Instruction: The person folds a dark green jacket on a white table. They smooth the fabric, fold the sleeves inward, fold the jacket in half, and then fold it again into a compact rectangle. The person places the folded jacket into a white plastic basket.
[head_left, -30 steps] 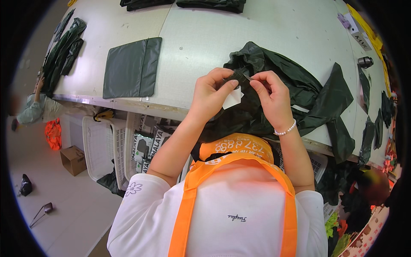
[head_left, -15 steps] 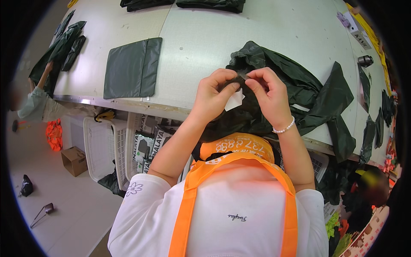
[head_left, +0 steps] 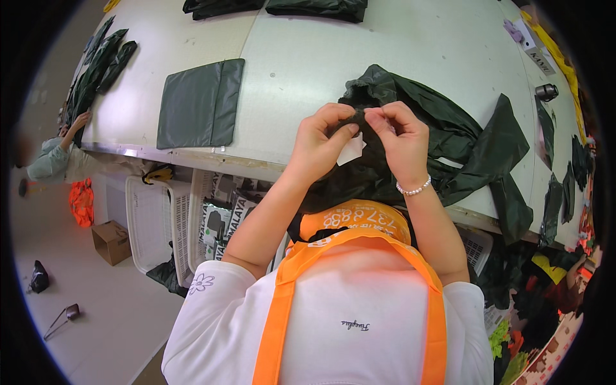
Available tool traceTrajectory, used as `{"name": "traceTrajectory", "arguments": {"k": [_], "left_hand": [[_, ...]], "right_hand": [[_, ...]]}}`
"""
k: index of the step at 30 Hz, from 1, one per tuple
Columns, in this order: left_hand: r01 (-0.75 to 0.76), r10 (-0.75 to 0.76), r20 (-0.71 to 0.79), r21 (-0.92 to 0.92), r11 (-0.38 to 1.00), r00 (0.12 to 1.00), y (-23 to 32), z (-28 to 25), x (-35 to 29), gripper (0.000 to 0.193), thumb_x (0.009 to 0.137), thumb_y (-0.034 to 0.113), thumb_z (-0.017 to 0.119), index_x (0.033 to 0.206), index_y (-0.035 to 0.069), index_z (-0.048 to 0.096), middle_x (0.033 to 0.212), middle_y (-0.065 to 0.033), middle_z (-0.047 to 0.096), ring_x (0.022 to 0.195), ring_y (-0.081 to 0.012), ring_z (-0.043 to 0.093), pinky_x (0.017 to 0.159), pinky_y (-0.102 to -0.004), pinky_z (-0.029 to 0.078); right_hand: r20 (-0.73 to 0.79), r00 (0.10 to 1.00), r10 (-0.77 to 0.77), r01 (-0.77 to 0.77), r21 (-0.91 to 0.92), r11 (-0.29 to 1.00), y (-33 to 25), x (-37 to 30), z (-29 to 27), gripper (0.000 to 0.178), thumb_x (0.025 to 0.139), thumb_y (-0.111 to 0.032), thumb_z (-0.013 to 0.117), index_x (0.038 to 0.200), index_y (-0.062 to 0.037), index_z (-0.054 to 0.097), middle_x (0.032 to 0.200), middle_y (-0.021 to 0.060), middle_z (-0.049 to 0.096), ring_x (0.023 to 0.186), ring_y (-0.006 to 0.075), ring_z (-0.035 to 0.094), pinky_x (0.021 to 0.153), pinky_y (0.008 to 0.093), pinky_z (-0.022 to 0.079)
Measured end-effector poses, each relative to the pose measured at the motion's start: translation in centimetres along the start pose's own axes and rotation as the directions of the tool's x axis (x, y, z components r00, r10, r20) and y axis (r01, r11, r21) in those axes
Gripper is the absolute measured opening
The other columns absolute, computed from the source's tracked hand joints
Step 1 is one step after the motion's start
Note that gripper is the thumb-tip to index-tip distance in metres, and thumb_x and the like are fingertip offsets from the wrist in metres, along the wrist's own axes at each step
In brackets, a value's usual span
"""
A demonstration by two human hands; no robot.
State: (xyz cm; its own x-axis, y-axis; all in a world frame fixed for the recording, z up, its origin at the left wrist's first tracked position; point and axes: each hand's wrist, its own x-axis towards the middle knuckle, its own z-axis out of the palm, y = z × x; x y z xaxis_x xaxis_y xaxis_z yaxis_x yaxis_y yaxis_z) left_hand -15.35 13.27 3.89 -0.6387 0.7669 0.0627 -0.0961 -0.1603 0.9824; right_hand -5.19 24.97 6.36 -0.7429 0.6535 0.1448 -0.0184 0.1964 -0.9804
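A dark green, shiny garment (head_left: 436, 106) lies crumpled over the table's near edge, and part of it hangs down in front of me. My left hand (head_left: 324, 138) is closed in a pinch at the garment's upper opening. Under its fingers a small white tag (head_left: 351, 151) shows against the dark fabric. Close beside it, my right hand (head_left: 403, 135) also pinches, thumb against forefinger, at the same spot. What sits between its fingertips is too small to make out. A bracelet of pale beads (head_left: 414, 188) circles my right wrist.
A flat folded dark green piece (head_left: 200, 106) lies on the pale table (head_left: 289, 51), left of my hands. More folded bundles (head_left: 314, 8) lie at the far edge. White baskets (head_left: 151, 224) with packaged goods stand below. At far left, another person's hand (head_left: 80, 122) touches dark garments.
My right fingertips have closed and shifted slightly, and the right wrist has moved a little left. My left hand has hardly moved. At far left, the other person's hand and garments have shifted.
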Motion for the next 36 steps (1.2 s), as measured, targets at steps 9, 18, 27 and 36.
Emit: {"name": "traceTrajectory", "arguments": {"k": [9, 18, 27, 36], "left_hand": [[-0.076, 0.086, -0.149, 0.074, 0.994, 0.985, -0.2, -1.9, 1.2, 0.019, 0.078, -0.003, 0.062, 0.097, -0.004, 0.063, 0.107, -0.0045, 0.057, 0.073, -0.0063, 0.052, 0.065, -0.0201, 0.044], [0.137, -0.139, -0.084, -0.036, 0.990, 0.987, 0.6, -1.2, 0.3, 0.017, 0.082, -0.001, 0.062, 0.098, -0.006, 0.060, 0.110, -0.0052, 0.055, 0.091, -0.0103, 0.057, 0.079, -0.0235, 0.048], [0.043, -0.043, -0.095, -0.004, 0.999, 0.995, 0.0, -0.5, -0.1, 0.018, 0.083, 0.000, 0.062, 0.101, -0.004, 0.060, 0.098, -0.0049, 0.061, 0.087, -0.0098, 0.059, 0.074, -0.0231, 0.050], [0.175, -0.204, -0.148, -0.189, 0.966, 0.968, 0.5, -0.7, 0.3, 0.023, 0.083, 0.003, 0.062, 0.106, -0.003, 0.060, 0.090, -0.0063, 0.064, 0.077, -0.0092, 0.061, 0.067, -0.0217, 0.050]], "right_hand": [[0.603, 0.714, 0.356, -0.318, -0.173, 0.932, -0.6, -2.0, -4.0, 0.021, 0.087, -0.021, 0.064, 0.079, -0.0019, 0.063, 0.070, -0.0031, 0.057, 0.063, 0.0013, 0.044, 0.056, 0.0185, 0.037], [0.039, 0.993, -0.109, 0.114, -0.162, 0.980, 0.5, -0.5, 0.5, 0.033, 0.076, -0.010, 0.073, 0.104, -0.0026, 0.057, 0.083, 0.0011, 0.052, 0.067, 0.0056, 0.044, 0.060, 0.0188, 0.040], [-0.127, 0.991, -0.045, 0.034, -0.089, 0.995, 0.5, 0.4, 0.6, 0.009, 0.083, -0.010, 0.067, 0.084, -0.0021, 0.062, 0.069, -0.0051, 0.050, 0.060, 0.0033, 0.037, 0.054, 0.0189, 0.034], [0.062, 0.996, -0.060, 0.070, -0.163, 0.984, 0.8, -1.1, -0.7, 0.021, 0.089, -0.017, 0.060, 0.100, -0.0006, 0.052, 0.085, 0.0061, 0.057, 0.076, 0.0116, 0.054, 0.069, 0.0239, 0.046]]}}
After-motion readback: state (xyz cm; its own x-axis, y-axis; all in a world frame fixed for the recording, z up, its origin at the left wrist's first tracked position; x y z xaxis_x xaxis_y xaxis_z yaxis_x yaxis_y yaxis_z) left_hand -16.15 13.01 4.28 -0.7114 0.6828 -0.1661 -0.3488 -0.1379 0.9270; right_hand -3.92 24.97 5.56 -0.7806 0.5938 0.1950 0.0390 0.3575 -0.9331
